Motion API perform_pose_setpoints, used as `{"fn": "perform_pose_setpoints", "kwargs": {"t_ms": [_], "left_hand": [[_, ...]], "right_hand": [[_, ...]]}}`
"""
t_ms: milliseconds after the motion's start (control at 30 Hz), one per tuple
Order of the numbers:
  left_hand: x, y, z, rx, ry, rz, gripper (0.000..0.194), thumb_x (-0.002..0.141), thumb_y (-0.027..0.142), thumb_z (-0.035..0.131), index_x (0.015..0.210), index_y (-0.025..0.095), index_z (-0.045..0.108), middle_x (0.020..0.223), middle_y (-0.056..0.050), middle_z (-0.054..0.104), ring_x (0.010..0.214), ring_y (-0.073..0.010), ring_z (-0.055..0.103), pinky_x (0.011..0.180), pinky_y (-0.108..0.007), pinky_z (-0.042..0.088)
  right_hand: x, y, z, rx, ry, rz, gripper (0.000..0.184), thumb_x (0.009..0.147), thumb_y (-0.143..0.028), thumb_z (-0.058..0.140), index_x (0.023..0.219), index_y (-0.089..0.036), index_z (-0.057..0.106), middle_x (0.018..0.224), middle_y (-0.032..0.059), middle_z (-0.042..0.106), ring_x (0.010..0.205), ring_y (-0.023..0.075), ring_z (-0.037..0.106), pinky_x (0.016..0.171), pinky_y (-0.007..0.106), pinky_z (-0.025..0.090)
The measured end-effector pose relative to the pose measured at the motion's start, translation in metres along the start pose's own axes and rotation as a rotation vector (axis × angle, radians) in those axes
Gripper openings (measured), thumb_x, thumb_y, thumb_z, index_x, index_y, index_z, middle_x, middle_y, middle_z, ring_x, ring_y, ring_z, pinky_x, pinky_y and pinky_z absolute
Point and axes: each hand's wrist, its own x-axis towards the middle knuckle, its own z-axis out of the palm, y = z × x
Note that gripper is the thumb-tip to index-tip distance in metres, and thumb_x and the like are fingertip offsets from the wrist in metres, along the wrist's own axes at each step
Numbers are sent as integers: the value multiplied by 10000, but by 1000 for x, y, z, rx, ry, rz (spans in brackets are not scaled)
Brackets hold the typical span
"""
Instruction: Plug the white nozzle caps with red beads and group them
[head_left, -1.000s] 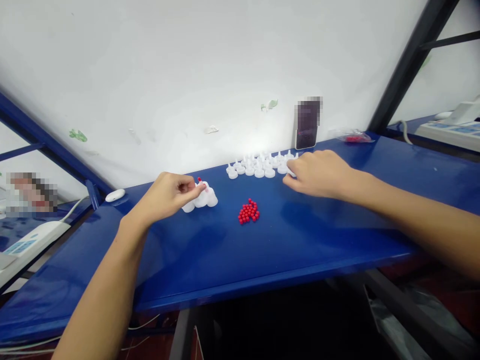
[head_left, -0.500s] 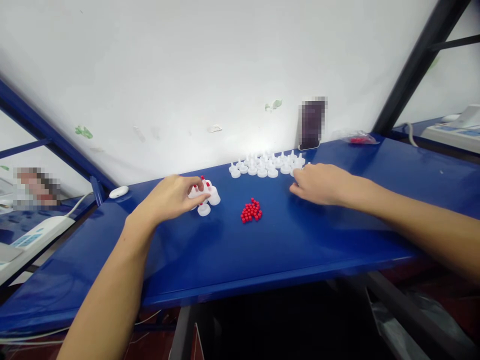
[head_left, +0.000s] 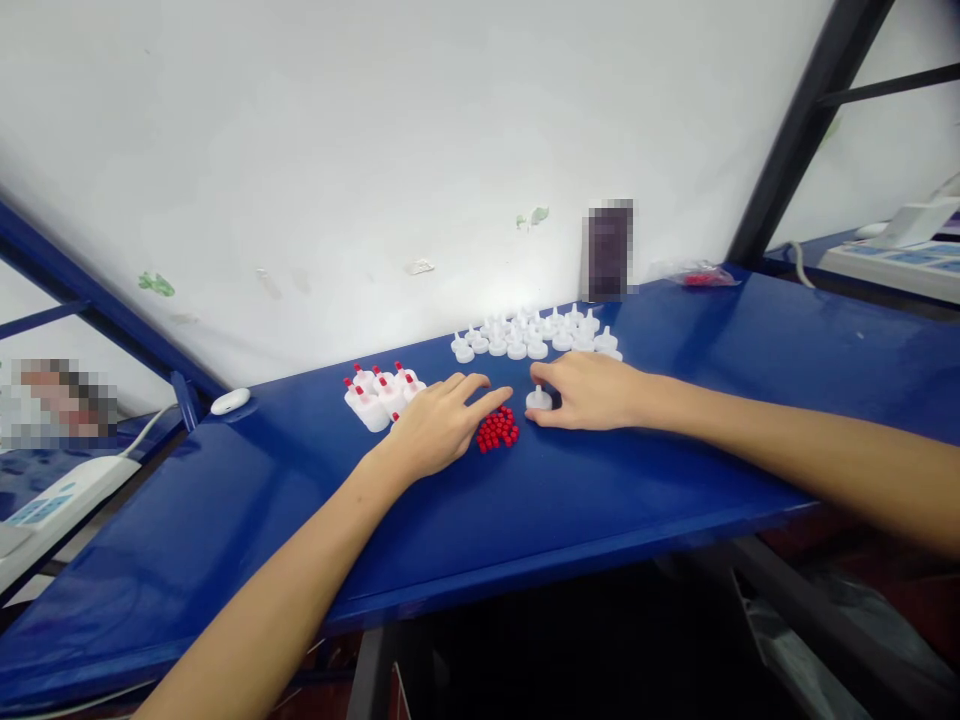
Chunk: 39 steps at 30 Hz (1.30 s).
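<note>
My right hand (head_left: 585,392) pinches a white nozzle cap (head_left: 538,400) between thumb and finger, its spout pointing up, just right of the red pile. My left hand (head_left: 442,425) reaches over the left side of a pile of small red caps (head_left: 498,428), fingers stretched out and apart, with nothing visible in them. Left of that hand stands a cluster of white pieces with red tips (head_left: 379,392), partly hidden behind it. Along the wall sit several rows of white nozzle caps (head_left: 517,345) without red tips, upright on the blue table (head_left: 480,520).
A phone-like dark panel (head_left: 609,250), blurred out, leans against the wall. To its right lies a clear plastic bag (head_left: 697,275) with red pieces inside. A white oval case (head_left: 230,401) rests at the table's left. Metal posts (head_left: 780,130) frame both sides.
My left hand has moved right, from the red-tipped cluster to the red caps. My right hand has come left from the white rows, bringing a nozzle cap. The view has shifted slightly.
</note>
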Motion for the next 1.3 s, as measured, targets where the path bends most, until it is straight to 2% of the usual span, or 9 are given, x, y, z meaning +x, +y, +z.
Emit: {"fn": "perform_pose_setpoints", "kwargs": {"t_ms": [233,367,467,600,733,833,967,1133,1300], "left_hand": [[0,-10,14,-108,20,-9,416,988,101,415,1342,218,600,1191,-102,673,953,-210,668,799,-360,563],[2,-8,16,-153,-18,-2,390,1012,136,401,1333,209,611,1192,-105,671,938,-208,675,800,-359,561],[3,-8,17,-178,-26,-8,376,1021,149,392,1308,200,630,1182,-108,669,948,-212,674,804,-356,556],[4,-9,19,-199,-12,-4,347,1018,150,403,1241,191,665,1136,-101,671,937,-204,666,802,-343,549],[3,-9,19,-185,27,-2,301,1014,157,420,1154,177,685,1062,-94,678,894,-189,648,781,-321,536],[3,-8,18,-140,47,-14,275,1030,185,417,1125,167,675,1018,-89,683,853,-180,642,753,-311,524],[5,-2,12,-96,155,-99,241,1047,233,431,1088,155,655,955,-74,694,787,-166,639,712,-295,502],[6,8,-2,-179,372,-161,191,1040,223,459,1069,147,632,872,-53,695,742,-143,639,684,-265,499],[3,16,-11,-256,464,-167,162,1038,210,458,1078,157,606,861,-42,696,729,-132,634,678,-257,515]], "right_hand": [[-2,2,1,76,86,-36,460,970,-558,426,1108,-170,629,1146,148,597,756,227,624,657,343,406],[3,14,1,331,75,-153,402,997,-533,399,1014,-180,592,1107,113,553,814,209,581,767,362,441],[6,22,1,401,76,-192,394,995,-544,416,990,-182,570,1073,107,549,862,220,555,815,375,431],[6,24,-2,395,87,-241,418,989,-578,426,961,-189,578,1012,92,569,901,236,541,811,367,407],[4,22,-4,286,133,-201,402,952,-583,487,968,-197,599,970,68,594,804,213,541,704,325,363],[3,19,-3,168,56,-193,406,896,-589,560,1004,-203,624,1040,78,598,752,198,547,642,303,321],[5,16,0,137,36,-242,338,923,-494,521,1015,-189,630,1006,81,624,774,211,572,690,326,343],[5,13,-1,174,271,-175,261,945,-375,439,947,-164,593,974,99,657,844,238,584,866,426,331],[-1,-1,-4,287,269,-155,243,916,-403,503,826,-187,570,678,30,620,657,188,539,686,336,376]]}}
